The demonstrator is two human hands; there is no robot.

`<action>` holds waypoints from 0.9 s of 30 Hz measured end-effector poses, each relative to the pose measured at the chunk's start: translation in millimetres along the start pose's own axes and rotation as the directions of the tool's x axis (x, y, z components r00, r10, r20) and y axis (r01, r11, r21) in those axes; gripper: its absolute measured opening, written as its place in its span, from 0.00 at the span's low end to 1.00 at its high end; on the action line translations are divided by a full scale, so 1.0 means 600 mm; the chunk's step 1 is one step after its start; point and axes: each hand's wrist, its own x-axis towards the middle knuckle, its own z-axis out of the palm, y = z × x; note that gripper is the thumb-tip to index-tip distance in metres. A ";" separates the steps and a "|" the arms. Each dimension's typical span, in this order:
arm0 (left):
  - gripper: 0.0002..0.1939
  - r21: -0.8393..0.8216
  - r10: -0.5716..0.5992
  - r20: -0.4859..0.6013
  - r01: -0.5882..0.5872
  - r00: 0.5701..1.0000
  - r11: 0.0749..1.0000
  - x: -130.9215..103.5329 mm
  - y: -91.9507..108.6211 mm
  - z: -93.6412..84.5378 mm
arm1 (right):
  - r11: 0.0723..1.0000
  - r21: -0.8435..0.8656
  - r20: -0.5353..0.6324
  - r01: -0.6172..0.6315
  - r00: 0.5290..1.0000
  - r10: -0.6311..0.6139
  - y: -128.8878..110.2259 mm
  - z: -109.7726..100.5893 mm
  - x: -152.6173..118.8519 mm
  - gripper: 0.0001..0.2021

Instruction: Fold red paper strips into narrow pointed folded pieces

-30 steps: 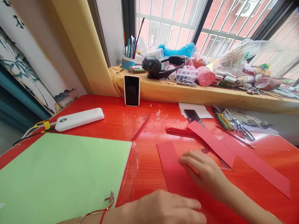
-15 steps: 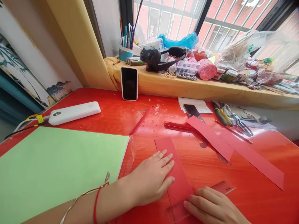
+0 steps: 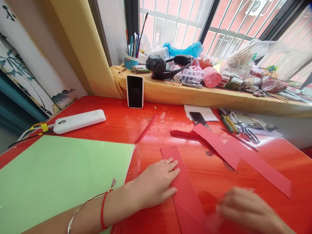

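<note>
In the head view, the left hand (image 3: 156, 183) lies open, palm down, its fingers slightly spread on the red strip (image 3: 186, 191) that runs toward the bottom edge of the view on the table (image 3: 117, 118). The right hand (image 3: 246, 208) is blurred beside the strip's lower right side, fingers curled; whether it grips anything is too blurred to tell. Left of the left hand lies a green sheet (image 3: 63, 172), with a white device (image 3: 80, 121) beyond its far edge. A white-framed phone (image 3: 135, 91) stands upright against the ledge (image 3: 175, 91). To the right, a short strip (image 3: 219, 148) and a long strip (image 3: 263, 170) lie near the pliers (image 3: 229, 125) and scissors (image 3: 248, 131).
</note>
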 end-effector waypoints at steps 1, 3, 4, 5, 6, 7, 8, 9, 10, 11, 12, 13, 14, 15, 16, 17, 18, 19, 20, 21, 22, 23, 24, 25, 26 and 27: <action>0.28 0.002 -0.016 -0.010 0.016 1.000 1.000 0.002 -0.005 -0.006 | 0.992 -0.113 -0.100 -0.058 0.994 0.047 0.026 -0.008 -0.011 0.14; 0.32 0.012 -0.071 -0.046 0.072 0.996 0.997 0.009 -0.018 -0.017 | 0.878 -0.347 -0.370 -0.328 0.909 0.193 0.088 -0.024 -0.031 0.14; 0.35 0.019 -0.103 -0.068 0.105 0.992 0.994 0.013 -0.024 -0.022 | 0.771 -0.407 -0.472 -0.490 0.835 0.283 0.120 -0.031 -0.040 0.14; 0.37 0.025 -0.131 -0.087 0.133 0.988 0.991 0.019 -0.030 -0.026 | 0.705 -0.420 -0.511 -0.571 0.791 0.336 0.151 -0.036 -0.049 0.16; 0.38 0.029 -0.150 -0.103 0.154 0.983 0.988 0.024 -0.035 -0.029 | 0.667 -0.421 -0.534 -0.615 0.762 0.366 0.181 -0.039 -0.056 0.17; 0.39 0.031 -0.161 -0.115 0.165 0.980 0.986 0.029 -0.038 -0.032 | 0.645 -0.413 -0.547 -0.643 0.741 0.389 0.208 -0.040 -0.063 0.19; 0.39 0.032 -0.164 -0.125 0.170 0.978 0.985 0.033 -0.041 -0.033 | 0.632 -0.401 -0.548 -0.663 0.726 0.415 0.232 -0.040 -0.069 0.21; 0.39 0.031 -0.164 -0.134 0.170 0.977 0.985 0.037 -0.041 -0.034 | 0.627 -0.387 -0.540 -0.676 0.718 0.440 0.253 -0.038 -0.074 0.23; 0.39 0.029 -0.162 -0.143 0.168 0.976 0.985 0.040 -0.041 -0.035 | 0.632 -0.371 -0.518 -0.681 0.716 0.467 0.270 -0.035 -0.077 0.23; 0.38 0.025 -0.161 -0.152 0.167 0.975 0.986 0.042 -0.041 -0.035 | 0.637 -0.354 -0.495 -0.685 0.715 0.493 0.283 -0.033 -0.079 0.23; 0.38 0.019 -0.162 -0.161 0.168 0.973 0.986 0.043 -0.040 -0.034 | 0.643 -0.336 -0.472 -0.688 0.714 0.517 0.292 -0.030 -0.080 0.22; 0.38 0.012 -0.165 -0.171 0.169 0.971 0.985 0.043 -0.038 -0.034 | 0.648 -0.318 -0.455 -0.692 0.711 0.536 0.297 -0.027 -0.078 0.23; 0.39 0.002 -0.168 -0.181 0.171 0.969 0.985 0.043 -0.037 -0.034 | 0.651 -0.299 -0.447 -0.698 0.705 0.551 0.297 -0.025 -0.075 0.23; 0.38 -0.011 -0.171 -0.191 0.172 0.967 0.985 0.043 -0.036 -0.034 | 0.653 -0.280 -0.448 -0.704 0.697 0.560 0.294 -0.022 -0.069 0.24; 0.38 -0.027 -0.172 -0.203 0.171 0.964 0.985 0.043 -0.036 -0.034 | 0.658 -0.260 -0.452 -0.707 0.691 0.564 0.287 -0.020 -0.061 0.24; 0.37 -0.045 -0.174 -0.215 0.168 0.961 0.985 0.043 -0.036 -0.034 | 0.668 -0.237 -0.457 -0.705 0.688 0.564 0.276 -0.018 -0.050 0.25; 0.35 -0.065 -0.176 -0.231 0.166 0.957 0.984 0.044 -0.036 -0.033 | 0.682 -0.212 -0.460 -0.700 0.688 0.562 0.263 -0.015 -0.038 0.25; 0.33 -0.088 -0.181 -0.250 0.164 0.951 0.982 0.045 -0.037 -0.033 | 0.703 -0.183 -0.454 -0.687 0.694 0.559 0.247 -0.010 -0.023 0.24; 0.31 -0.114 -0.189 -0.272 0.164 0.944 0.980 0.046 -0.039 -0.031 | 0.728 -0.147 -0.442 -0.669 0.703 0.557 0.229 -0.005 -0.008 0.23; 0.30 -0.143 -0.200 -0.297 0.164 0.934 0.976 0.047 -0.041 -0.030 | 0.751 -0.107 -0.423 -0.651 0.714 0.558 0.210 0.002 0.007 0.22; 0.29 -0.177 -0.214 -0.322 0.164 0.922 0.971 0.048 -0.044 -0.028 | 0.771 -0.063 -0.403 -0.634 0.723 0.561 0.190 0.010 0.023 0.21; 0.27 -0.216 -0.229 -0.346 0.160 0.910 0.963 0.048 -0.047 -0.027 | 0.787 -0.017 -0.372 -0.616 0.735 0.567 0.170 0.019 0.037 0.20; 0.24 -0.260 -0.242 -0.368 0.151 0.898 0.954 0.049 -0.049 -0.027 | 0.802 0.031 -0.340 -0.596 0.748 0.569 0.151 0.028 0.049 0.19; 0.20 -0.308 -0.254 -0.385 0.136 0.887 0.941 0.049 -0.052 -0.026 | 0.811 0.080 -0.305 -0.580 0.760 0.574 0.132 0.038 0.060 0.19; 0.16 -0.358 -0.265 -0.399 0.117 0.878 0.926 0.049 -0.054 -0.027 | 0.814 0.124 -0.270 -0.568 0.770 0.578 0.115 0.047 0.069 0.18; 0.13 -0.407 -0.274 -0.410 0.094 0.870 0.908 0.050 -0.055 -0.028 | 0.812 0.168 -0.235 -0.559 0.777 0.584 0.099 0.056 0.075 0.19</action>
